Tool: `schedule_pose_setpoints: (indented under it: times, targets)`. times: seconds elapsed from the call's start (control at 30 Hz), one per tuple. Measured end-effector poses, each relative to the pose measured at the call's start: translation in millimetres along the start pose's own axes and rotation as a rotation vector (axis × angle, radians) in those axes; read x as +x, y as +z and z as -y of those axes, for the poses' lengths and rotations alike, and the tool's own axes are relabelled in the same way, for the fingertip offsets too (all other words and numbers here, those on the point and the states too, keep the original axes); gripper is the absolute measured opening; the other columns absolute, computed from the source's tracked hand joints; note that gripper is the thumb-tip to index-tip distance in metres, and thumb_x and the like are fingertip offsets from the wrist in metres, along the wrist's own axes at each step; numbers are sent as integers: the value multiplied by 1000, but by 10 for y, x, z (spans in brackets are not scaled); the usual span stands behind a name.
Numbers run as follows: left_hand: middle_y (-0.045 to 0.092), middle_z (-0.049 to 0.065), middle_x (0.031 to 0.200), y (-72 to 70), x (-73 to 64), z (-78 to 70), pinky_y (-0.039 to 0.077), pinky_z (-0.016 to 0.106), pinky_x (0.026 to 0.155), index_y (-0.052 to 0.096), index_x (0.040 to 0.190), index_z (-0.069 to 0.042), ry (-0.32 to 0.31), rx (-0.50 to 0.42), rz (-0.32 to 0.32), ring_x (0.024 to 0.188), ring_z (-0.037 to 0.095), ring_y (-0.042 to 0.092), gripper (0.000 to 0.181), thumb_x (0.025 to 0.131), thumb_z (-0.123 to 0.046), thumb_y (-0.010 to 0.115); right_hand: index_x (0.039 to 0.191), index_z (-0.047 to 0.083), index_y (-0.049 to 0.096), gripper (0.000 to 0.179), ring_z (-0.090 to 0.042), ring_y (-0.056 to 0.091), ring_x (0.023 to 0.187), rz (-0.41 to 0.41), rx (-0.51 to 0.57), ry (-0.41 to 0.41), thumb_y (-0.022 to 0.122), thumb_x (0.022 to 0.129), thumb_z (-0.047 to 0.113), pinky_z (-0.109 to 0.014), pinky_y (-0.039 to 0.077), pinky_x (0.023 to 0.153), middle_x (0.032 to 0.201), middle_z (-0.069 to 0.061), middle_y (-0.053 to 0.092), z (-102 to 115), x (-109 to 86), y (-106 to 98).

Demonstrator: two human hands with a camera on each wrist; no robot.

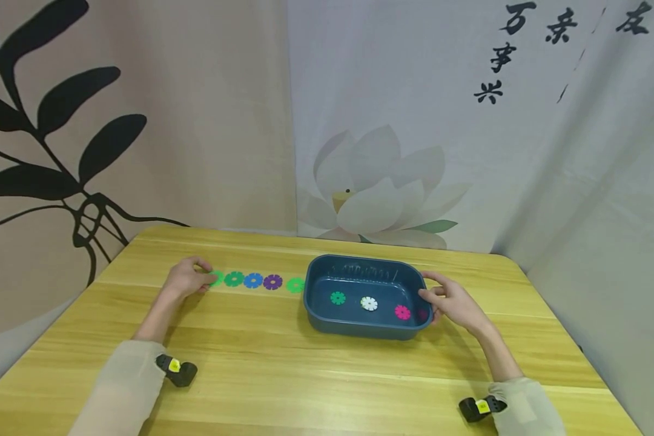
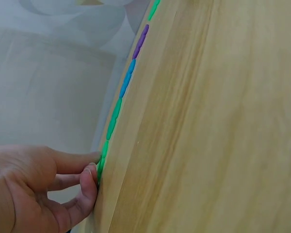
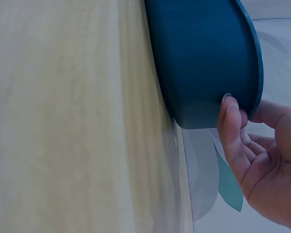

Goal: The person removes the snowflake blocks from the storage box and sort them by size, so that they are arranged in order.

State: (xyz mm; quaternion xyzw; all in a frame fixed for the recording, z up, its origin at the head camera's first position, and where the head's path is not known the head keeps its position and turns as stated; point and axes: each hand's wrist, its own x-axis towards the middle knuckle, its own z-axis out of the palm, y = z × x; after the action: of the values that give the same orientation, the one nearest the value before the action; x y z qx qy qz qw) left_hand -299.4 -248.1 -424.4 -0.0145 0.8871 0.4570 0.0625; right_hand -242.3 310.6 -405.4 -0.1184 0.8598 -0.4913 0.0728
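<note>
At the left end of a row of flat notched plastic discs, my left hand [image 1: 185, 279] pinches the edge of a light green disc [image 1: 216, 278]. Rightward from it lie a green disc [image 1: 234, 279], a blue disc [image 1: 253, 280] and a purple disc [image 1: 273, 282], edge to edge or nearly so. After a small gap comes another light green disc [image 1: 295, 285], close against a dark blue basin [image 1: 354, 327]. My right hand [image 1: 456, 303] grips the basin's right end, thumb and fingers over its rim. Inside are a green disc [image 1: 337, 298], a white disc [image 1: 369, 304] and a pink disc [image 1: 402, 312].
Everything stands on a wooden table [image 1: 283, 381] with rounded far corners. A printed curtain [image 1: 223, 121] hangs right behind its far edge. Black wrist cameras sit on both sleeves.
</note>
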Motion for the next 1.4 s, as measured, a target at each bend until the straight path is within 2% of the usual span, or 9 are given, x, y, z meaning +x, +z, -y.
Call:
schedule_pose_setpoints:
  times: [0.17, 0.37, 0.47, 0.57, 0.63, 0.73, 0.87, 1.17, 1.4]
  targets:
    - [64, 16, 86, 13, -11, -13, 54, 24, 61, 48, 124, 17, -2, 11, -7, 66, 14, 62, 38, 97, -4, 63, 153, -3, 31, 61, -35, 63, 54, 0, 4, 1, 61, 103, 17, -45, 59, 61, 83, -22, 64, -1, -4, -3]
    - [62, 30, 106, 30, -36, -79, 55, 29, 65, 45, 127, 18, -6, 50, -21, 71, 18, 64, 43, 97, -7, 64, 152, -3, 32, 61, -31, 63, 54, -4, 7, 8, 61, 102, 17, -45, 59, 60, 85, -23, 65, 5, -3, -3]
    - [58, 36, 117, 46, -44, -126, 56, 36, 72, 45, 130, 17, 8, 93, -37, 81, 27, 66, 46, 98, -10, 63, 152, -3, 32, 61, -31, 64, 54, -6, 5, 8, 62, 102, 17, -45, 59, 60, 85, -23, 65, 11, -1, 1]
    - [56, 35, 120, 73, -47, -192, 55, 43, 79, 48, 130, 15, 45, 125, -62, 95, 37, 64, 46, 98, -14, 63, 152, -3, 32, 61, -32, 64, 54, -5, 0, 6, 61, 102, 17, -45, 59, 61, 84, -22, 65, 10, -1, 2]
    - [56, 34, 119, 105, -52, -258, 54, 44, 80, 50, 129, 14, 81, 126, -77, 101, 41, 61, 44, 98, -15, 64, 152, -3, 31, 62, -34, 64, 55, -5, -2, 5, 61, 103, 18, -45, 59, 61, 83, -22, 64, 5, -1, 1]
    - [59, 31, 115, 165, -70, -389, 53, 40, 77, 53, 128, 12, 134, 97, -83, 98, 39, 62, 43, 97, -15, 65, 153, -3, 31, 62, -35, 63, 55, -5, -6, 0, 61, 103, 18, -44, 59, 61, 82, -21, 63, -2, -2, -2]
    - [60, 26, 110, 264, -124, -580, 53, 37, 73, 54, 128, 11, 177, 28, -51, 91, 33, 63, 41, 98, -14, 65, 152, -3, 31, 61, -36, 63, 55, -2, -6, -4, 61, 103, 17, -43, 59, 61, 81, -21, 62, -3, -3, 0]
    - [60, 18, 103, 563, -186, -923, 55, 46, 77, 57, 123, 6, 268, -71, 24, 89, 36, 64, 32, 97, -11, 65, 152, -3, 32, 61, -33, 63, 54, 0, -4, -8, 61, 103, 17, -44, 58, 60, 81, -21, 62, -4, 1, 4]
    - [63, 13, 99, 846, -234, -1218, 51, 33, 70, 62, 118, 2, 327, -88, 85, 88, 28, 63, 28, 95, -11, 70, 152, -5, 31, 61, -33, 64, 54, -2, -2, -2, 60, 103, 16, -42, 59, 61, 84, -22, 64, -9, 3, -2]
